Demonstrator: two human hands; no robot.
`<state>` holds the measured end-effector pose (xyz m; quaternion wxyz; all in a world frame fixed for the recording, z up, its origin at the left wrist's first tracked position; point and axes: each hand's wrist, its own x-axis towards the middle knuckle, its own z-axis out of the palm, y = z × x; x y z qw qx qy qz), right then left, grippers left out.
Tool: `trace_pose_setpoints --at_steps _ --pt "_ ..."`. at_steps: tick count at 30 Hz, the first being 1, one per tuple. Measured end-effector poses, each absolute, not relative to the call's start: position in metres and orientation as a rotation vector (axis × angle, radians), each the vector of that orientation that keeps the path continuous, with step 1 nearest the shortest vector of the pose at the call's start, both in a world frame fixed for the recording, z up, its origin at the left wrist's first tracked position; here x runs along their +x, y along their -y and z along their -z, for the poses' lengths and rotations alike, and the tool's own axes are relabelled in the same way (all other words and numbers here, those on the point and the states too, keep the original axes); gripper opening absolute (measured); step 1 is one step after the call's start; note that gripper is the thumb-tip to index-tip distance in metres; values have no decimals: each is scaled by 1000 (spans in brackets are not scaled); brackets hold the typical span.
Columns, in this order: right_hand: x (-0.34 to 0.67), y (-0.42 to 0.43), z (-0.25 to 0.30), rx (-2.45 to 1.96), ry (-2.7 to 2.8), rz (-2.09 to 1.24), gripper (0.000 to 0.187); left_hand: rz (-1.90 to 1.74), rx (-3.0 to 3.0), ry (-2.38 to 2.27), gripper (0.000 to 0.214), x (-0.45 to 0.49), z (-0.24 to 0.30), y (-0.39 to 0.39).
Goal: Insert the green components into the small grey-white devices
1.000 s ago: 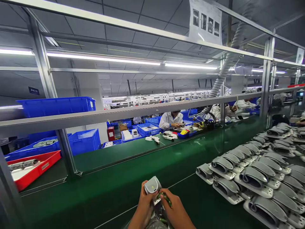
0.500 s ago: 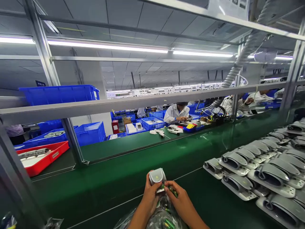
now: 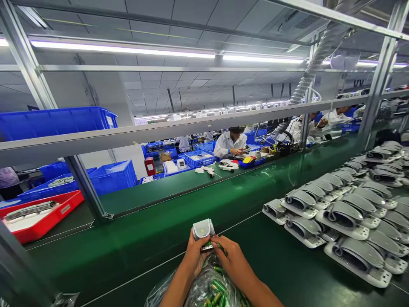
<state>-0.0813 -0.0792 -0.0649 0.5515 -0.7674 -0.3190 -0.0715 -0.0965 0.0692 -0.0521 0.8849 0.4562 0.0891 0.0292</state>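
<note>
My left hand (image 3: 194, 257) is closed round a small grey-white device (image 3: 203, 230) held upright over the green belt (image 3: 281, 264). My right hand (image 3: 232, 258) is closed beside it, its fingertips pinching a small green part (image 3: 220, 247) at the device's base. Under both hands lies a clear plastic bag (image 3: 204, 290) full of green cylindrical pieces.
Rows of several grey curved housings (image 3: 345, 213) cover the belt at right. Blue bins (image 3: 111, 177) and a red tray (image 3: 41, 215) stand at left behind an aluminium frame post (image 3: 84, 187). People in white coats (image 3: 230, 143) work at a far bench.
The view has tilted down a little, so the bag of green pieces shows more. Both hands stay together on the device, shifted slightly left and lower over the belt.
</note>
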Motion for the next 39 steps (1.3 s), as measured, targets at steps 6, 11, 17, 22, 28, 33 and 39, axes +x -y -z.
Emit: trace_pose_setpoints --at_steps 6,11,17,22,28,33,39 --pt "-87 80 59 -2166 961 295 43 -51 800 -261 81 -99 49 -71" --pt "-93 83 50 -2258 917 198 38 -40 807 -229 86 -102 50 -69" --pt "-91 83 47 -1379 417 -169 49 -133 746 -226 83 -98 43 -66" --pt "-84 83 49 -909 121 -357 48 -161 753 -228 76 -95 40 -67" --pt "-86 82 48 -1049 191 -411 41 -153 788 -202 84 -94 50 -68" --pt "-90 83 54 -1571 445 140 41 -115 817 -173 78 -97 48 -66" --pt "-88 86 66 -1713 609 430 34 -67 829 -132 75 -101 45 -64"
